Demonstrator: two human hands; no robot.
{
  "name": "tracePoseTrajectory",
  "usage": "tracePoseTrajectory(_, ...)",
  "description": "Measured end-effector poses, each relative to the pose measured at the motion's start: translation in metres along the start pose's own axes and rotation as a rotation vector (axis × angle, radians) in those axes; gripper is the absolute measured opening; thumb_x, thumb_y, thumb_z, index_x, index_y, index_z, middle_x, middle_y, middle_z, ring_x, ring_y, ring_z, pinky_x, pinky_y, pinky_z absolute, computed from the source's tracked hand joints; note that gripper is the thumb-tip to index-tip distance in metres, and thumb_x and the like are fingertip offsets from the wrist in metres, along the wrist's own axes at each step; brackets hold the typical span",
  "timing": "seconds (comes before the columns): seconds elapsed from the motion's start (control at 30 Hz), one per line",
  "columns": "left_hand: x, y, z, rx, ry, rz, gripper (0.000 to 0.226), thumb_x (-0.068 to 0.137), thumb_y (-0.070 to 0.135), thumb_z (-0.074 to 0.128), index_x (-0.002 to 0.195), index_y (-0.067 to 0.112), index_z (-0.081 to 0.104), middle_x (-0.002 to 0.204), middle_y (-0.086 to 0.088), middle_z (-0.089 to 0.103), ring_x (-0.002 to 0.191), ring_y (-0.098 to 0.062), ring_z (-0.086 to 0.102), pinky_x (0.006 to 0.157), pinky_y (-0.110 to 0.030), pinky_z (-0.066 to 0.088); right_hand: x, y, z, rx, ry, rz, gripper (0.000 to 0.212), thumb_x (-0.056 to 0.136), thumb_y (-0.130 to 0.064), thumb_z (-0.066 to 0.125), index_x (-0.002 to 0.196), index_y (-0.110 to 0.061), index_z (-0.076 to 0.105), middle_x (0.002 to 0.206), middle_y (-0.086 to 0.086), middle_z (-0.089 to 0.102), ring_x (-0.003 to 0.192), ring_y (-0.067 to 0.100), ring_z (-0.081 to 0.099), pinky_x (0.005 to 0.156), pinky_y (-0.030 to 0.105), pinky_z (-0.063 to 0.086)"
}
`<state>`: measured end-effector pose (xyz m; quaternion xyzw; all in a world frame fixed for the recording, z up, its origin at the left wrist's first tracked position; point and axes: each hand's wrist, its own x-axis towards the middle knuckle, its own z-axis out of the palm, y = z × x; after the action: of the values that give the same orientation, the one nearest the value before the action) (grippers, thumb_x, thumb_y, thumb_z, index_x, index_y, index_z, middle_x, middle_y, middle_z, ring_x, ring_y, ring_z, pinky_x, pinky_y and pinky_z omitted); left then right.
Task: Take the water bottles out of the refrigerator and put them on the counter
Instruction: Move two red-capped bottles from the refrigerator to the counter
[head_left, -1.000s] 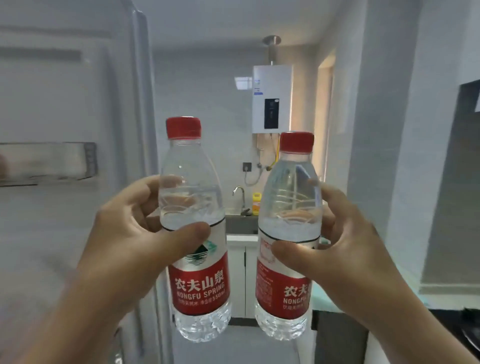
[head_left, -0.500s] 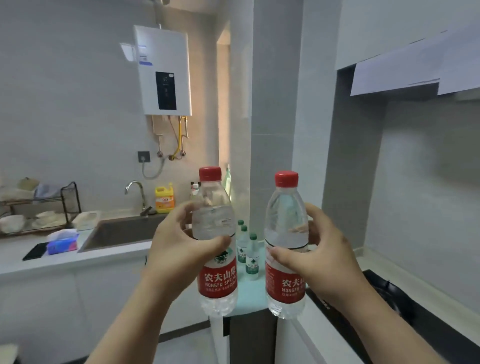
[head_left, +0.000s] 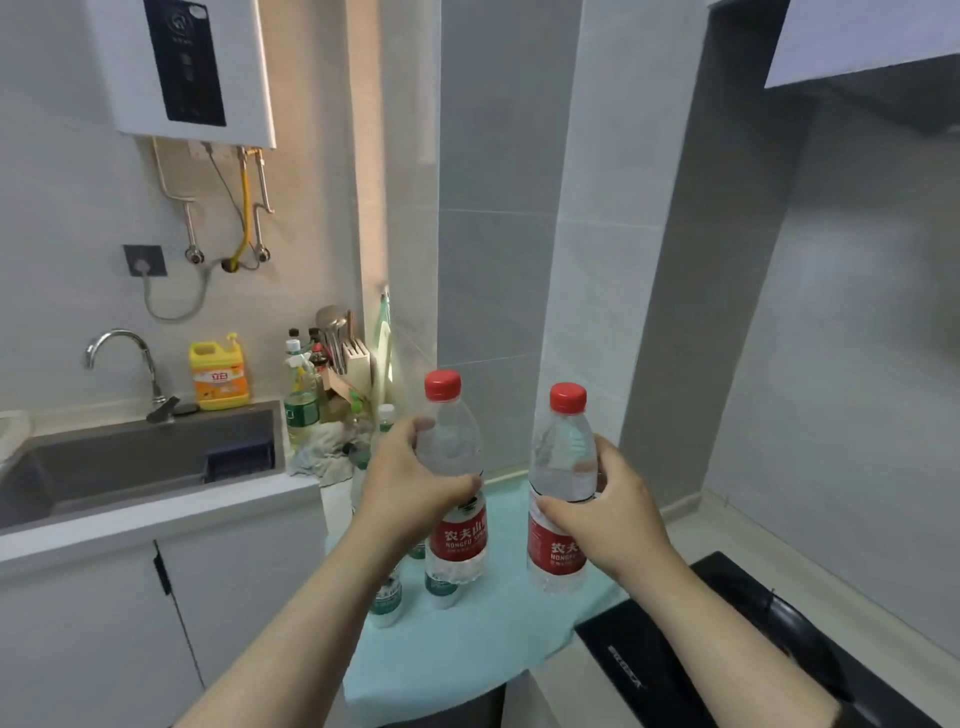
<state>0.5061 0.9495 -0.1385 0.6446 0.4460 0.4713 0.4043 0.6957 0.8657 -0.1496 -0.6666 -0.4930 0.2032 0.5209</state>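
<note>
Left hand (head_left: 410, 483) is gripping one water bottle (head_left: 457, 540), right hand (head_left: 618, 519) the other bottle (head_left: 561, 467); I'd be lowering both onto the bench (head_left: 467, 649), dodging those small bottles (head_left: 387, 597).

Sink (head_left: 130, 465) left of counter (head_left: 467, 649); stove (head_left: 621, 656) right

The person's left hand (head_left: 405, 483) is gripping one red-capped water bottle (head_left: 457, 540) around its middle, while the right hand (head_left: 618, 514) is gripping a second water bottle (head_left: 561, 457). Both are being held upright over a teal mat (head_left: 467, 639) on the counter; whether they are touching it is unclear. Small green-labelled bottles (head_left: 387, 603) are standing just beside the left arm, and a sink (head_left: 130, 462) is sitting further left.
</note>
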Motion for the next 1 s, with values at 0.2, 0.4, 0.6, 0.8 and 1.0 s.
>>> tracePoseTrajectory(0.2, 0.11, -0.041, 0.068, 0.033, -0.055, -0.074, 0.071, 0.063, 0.011, 0.085, 0.12, 0.023, 0.046, 0.106, 0.004, 0.06, 0.092, -0.015, 0.062, 0.068, -0.026, 0.052, 0.116, 0.06, 0.008, -0.04, -0.009, 0.047, 0.056, 0.066, -0.027, 0.086, 0.107, -0.042, 0.053, 0.101, -0.011, 0.068, 0.095, 0.012, 0.066, 0.082, 0.037, 0.056)
tracePoseTrajectory(0.4, 0.222, -0.103, 0.143, 0.191, -0.118, -0.162, 0.068, 0.061, 0.012, 0.087, 0.11, 0.027, 0.043, 0.098, 0.012, 0.056, 0.088, -0.011, 0.058, 0.075, -0.031, 0.05, 0.239, 0.148, 0.032, -0.075, -0.048, 0.097, 0.052, 0.069, -0.032, 0.082, 0.105, -0.041, 0.046, 0.096, -0.017, 0.061, 0.087, 0.006, 0.061, 0.074, 0.03, 0.05)
tracePoseTrajectory(0.6, 0.286, -0.176, 0.209, 0.158, 0.078, -0.339, 0.062, 0.061, 0.005, 0.084, 0.106, 0.021, 0.044, 0.098, 0.0, 0.06, 0.09, -0.022, 0.061, 0.075, -0.034, 0.049, 0.32, 0.241, 0.085, -0.084, -0.082, 0.211, 0.046, 0.067, -0.028, 0.08, 0.099, -0.038, 0.049, 0.092, -0.011, 0.063, 0.082, 0.008, 0.063, 0.063, 0.027, 0.049)
tracePoseTrajectory(0.8, 0.303, -0.246, 0.234, 0.181, 0.196, -0.456, 0.054, 0.059, 0.006, 0.081, 0.095, 0.024, 0.044, 0.094, -0.001, 0.06, 0.085, -0.019, 0.063, 0.071, -0.031, 0.047, 0.361, 0.295, 0.126, -0.15, -0.137, 0.245, 0.038, 0.069, -0.028, 0.08, 0.099, -0.027, 0.057, 0.083, -0.01, 0.063, 0.069, -0.001, 0.057, 0.047, 0.013, 0.034)
tracePoseTrajectory(1.0, 0.306, -0.279, 0.244, 0.242, 0.175, -0.462, 0.048, 0.067, 0.006, 0.079, 0.099, 0.02, 0.046, 0.088, 0.009, 0.057, 0.079, -0.008, 0.058, 0.068, -0.024, 0.041, 0.38, 0.33, 0.157, -0.144, -0.19, 0.238, 0.03, 0.064, -0.041, 0.07, 0.084, -0.029, 0.051, 0.075, -0.006, 0.064, 0.065, 0.011, 0.064, 0.06, 0.039, 0.057)
